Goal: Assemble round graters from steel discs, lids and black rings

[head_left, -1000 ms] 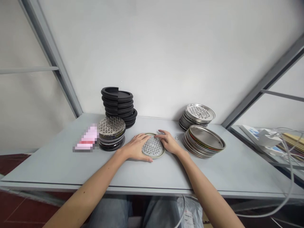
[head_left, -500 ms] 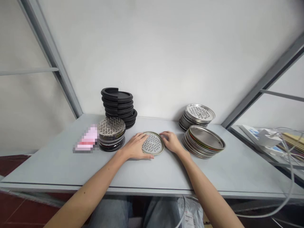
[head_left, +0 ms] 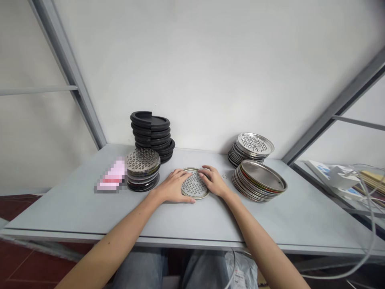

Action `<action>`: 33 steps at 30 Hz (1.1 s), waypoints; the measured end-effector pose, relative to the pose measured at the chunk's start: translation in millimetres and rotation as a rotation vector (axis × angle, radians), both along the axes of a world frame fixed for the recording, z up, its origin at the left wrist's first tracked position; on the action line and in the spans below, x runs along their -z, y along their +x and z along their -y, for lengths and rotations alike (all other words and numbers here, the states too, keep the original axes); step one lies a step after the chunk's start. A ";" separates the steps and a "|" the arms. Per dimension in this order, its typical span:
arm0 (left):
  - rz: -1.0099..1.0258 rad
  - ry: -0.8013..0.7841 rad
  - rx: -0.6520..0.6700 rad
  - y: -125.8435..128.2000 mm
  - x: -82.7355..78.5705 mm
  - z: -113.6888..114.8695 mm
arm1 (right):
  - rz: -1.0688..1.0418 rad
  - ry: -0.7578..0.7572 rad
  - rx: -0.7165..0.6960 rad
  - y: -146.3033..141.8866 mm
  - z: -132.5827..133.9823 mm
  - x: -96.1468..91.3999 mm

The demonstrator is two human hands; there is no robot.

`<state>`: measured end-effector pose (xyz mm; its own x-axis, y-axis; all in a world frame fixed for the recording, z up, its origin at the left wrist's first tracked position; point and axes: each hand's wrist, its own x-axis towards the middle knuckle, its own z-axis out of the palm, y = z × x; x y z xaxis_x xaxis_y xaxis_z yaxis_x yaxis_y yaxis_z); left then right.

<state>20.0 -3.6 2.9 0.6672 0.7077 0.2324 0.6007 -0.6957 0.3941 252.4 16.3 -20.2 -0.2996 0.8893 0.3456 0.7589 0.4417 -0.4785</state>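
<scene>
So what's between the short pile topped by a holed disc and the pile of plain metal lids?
One holed metal disc lies flat on the table, left hand and right hand on its edges; head view.

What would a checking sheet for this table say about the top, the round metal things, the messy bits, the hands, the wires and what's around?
Surface: grey table, flat and level.
Job's things: perforated disc lying flat under both hands; mixed stack to its left; black rings behind that; perforated pile and plain lids on the right.
Clutter: pink item, blurred; small ring near the right hand.
Hands: left hand rests on the disc's left edge; right hand has its fingers on top; both open.
Cables: pale cables loop at the far right.
Surroundings: white wall, metal frame, papers on the right.
</scene>
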 end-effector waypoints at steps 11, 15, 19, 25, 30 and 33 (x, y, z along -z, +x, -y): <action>0.028 -0.022 -0.002 4.8 -1.0 3.9 | -0.028 -0.044 -0.025 -2.6 -2.6 0.1; 0.016 -0.007 -0.034 6.7 0.2 3.3 | -0.037 -0.046 -0.048 -2.6 -2.4 1.5; -0.002 0.014 -0.048 7.8 1.1 2.7 | -0.016 -0.035 -0.069 -2.4 -1.0 2.8; -0.030 0.025 -0.066 8.3 -0.3 2.2 | -0.026 -0.023 -0.096 -3.1 0.6 0.6; -0.028 0.005 -0.073 9.0 -0.3 1.2 | -0.039 -0.014 -0.092 -3.9 2.2 -2.5; -0.025 -0.004 -0.080 9.0 0.8 1.1 | -0.033 -0.006 -0.081 -4.0 2.5 -2.5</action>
<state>28.9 -4.6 2.1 0.6142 0.7599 0.2131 0.6639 -0.6434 0.3810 248.4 13.8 -17.7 -0.3595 0.8645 0.3514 0.7047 0.4983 -0.5050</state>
